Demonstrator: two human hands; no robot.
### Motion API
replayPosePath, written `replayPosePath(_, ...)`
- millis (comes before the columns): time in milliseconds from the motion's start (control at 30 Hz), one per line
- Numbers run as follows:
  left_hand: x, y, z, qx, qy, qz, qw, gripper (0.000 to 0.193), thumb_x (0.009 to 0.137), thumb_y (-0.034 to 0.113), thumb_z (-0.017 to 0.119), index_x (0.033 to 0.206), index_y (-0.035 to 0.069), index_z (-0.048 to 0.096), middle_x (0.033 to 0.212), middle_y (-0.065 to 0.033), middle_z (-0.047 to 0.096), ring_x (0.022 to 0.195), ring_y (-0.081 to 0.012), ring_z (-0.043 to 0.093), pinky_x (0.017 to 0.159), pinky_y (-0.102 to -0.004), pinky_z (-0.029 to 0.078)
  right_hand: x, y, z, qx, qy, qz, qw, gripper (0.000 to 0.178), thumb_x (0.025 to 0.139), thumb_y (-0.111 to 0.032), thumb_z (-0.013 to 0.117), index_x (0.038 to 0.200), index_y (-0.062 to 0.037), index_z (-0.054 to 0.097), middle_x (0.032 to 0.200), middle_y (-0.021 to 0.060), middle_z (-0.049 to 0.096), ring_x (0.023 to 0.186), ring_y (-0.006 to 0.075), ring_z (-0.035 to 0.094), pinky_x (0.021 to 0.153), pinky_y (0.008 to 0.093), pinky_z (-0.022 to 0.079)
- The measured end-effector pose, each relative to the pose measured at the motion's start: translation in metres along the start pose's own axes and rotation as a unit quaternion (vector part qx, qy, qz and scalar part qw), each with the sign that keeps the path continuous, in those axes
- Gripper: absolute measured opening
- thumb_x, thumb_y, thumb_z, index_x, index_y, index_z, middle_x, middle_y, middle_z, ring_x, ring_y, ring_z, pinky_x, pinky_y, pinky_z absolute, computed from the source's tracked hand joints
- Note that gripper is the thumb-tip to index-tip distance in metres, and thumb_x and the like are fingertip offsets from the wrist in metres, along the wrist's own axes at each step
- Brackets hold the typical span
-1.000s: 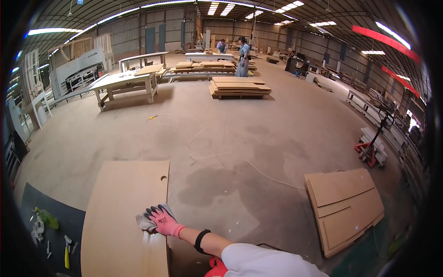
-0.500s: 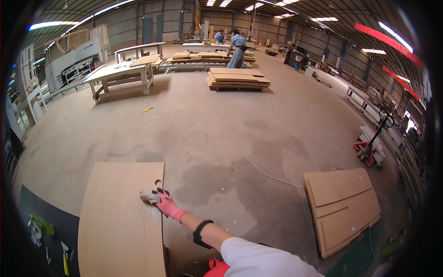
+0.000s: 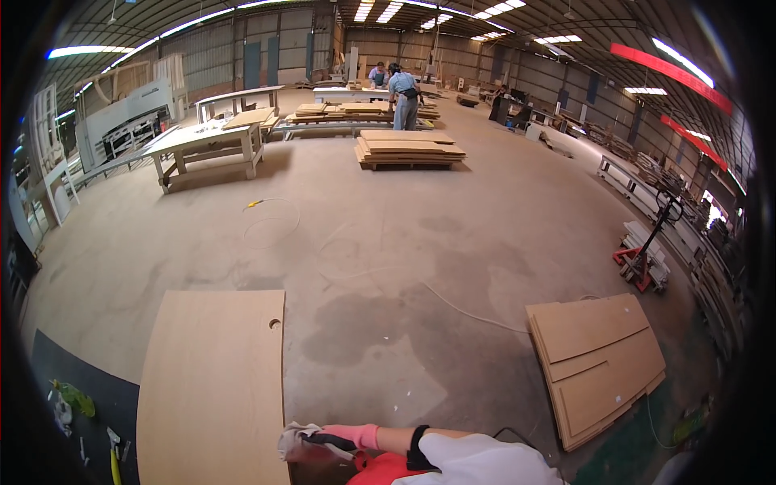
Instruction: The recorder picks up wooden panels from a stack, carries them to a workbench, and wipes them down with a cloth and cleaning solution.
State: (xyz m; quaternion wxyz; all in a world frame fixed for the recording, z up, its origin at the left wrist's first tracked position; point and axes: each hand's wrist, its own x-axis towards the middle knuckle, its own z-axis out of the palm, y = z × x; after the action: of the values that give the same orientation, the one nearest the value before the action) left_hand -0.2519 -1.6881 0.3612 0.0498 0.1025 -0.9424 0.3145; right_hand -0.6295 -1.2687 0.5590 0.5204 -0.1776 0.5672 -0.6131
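Note:
My right hand point(image 3: 346, 437), in a pink and dark glove, grips a crumpled greyish-white rag point(image 3: 297, 442). The rag lies against the right edge of a large light-wood panel point(image 3: 212, 380), near the bottom of the view. A small round hole point(image 3: 275, 324) is cut near the panel's far right corner. The fingers are closed around the rag and partly hidden. My left hand is out of view.
A dark mat point(image 3: 89, 404) with tools lies left of the panel. Stacked boards point(image 3: 598, 364) lean at the right, a pale hose point(image 3: 477, 309) crosses the floor, and a red pallet jack point(image 3: 643, 263) stands beyond. Two people point(image 3: 402, 93) are by board stacks at the back.
My right hand has drawn back toward me with the rag, from near the hole to the panel's near right edge. A person at the back has shifted stance.

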Motion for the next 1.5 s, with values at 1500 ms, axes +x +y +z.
replayPosePath(1500, 0.173, -0.244, 0.099, -0.109, -0.044, -0.018, 0.993, 0.043, 0.082, 0.017, 0.047, 0.123, 0.002, 0.040, 0.113, -0.0142, 0.045, 0.108, -0.0294, 0.042, 0.092, -0.0408, 0.035, 0.333, -0.181, -0.028, 0.335, 0.097, -0.268, 0.898, 0.039, 0.091, -0.032, 0.038, 0.120, -0.0080, 0.049, 0.112, 0.0067, 0.058, 0.101, 0.0213, 0.055, 0.092, 0.0351, 0.041)
